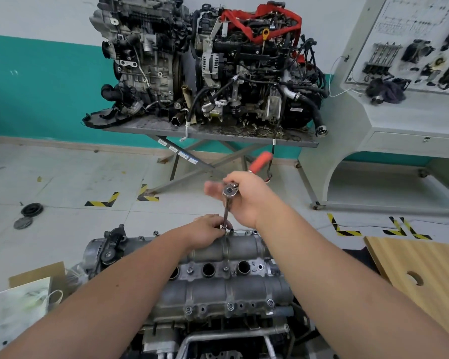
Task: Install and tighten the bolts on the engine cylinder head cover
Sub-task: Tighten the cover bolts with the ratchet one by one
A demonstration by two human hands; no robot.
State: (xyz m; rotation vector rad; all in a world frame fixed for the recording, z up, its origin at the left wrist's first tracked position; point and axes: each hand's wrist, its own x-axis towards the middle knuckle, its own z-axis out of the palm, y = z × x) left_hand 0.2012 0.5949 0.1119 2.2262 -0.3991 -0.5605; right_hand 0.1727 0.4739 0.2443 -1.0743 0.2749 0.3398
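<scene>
**A:** From the head camera, is any writing legible?

**B:** Nothing is reading clearly. Small white-and-blue stickers (178,151) are showing on the steel table's (218,137) cross-leg, too small to make out, and the training board (410,40) at upper right is carrying printed diagrams that are blurring out.

**A:** Where is the cylinder head cover (231,265) sitting?

**B:** Low and central, grey, with bolts (230,306) along its near edge. The left hand (205,230) is resting at the far edge, its fingers pinching the extension bar (226,212) near its lower end. The right hand (246,198) is curling around the ratchet (230,190) head, with the red handle (261,161) sticking out behind it.

**A:** And the room around it?

**B:** Open tiled floor (62,182) is lying beyond the far edge, marked with yellow-black corner tape (103,200). A wooden board (420,275) is lying just right of the engine, and cardboard (36,274) and a paper bag (18,307) are crowding the left. Two engines (210,60) are standing on that table, well apart.
</scene>
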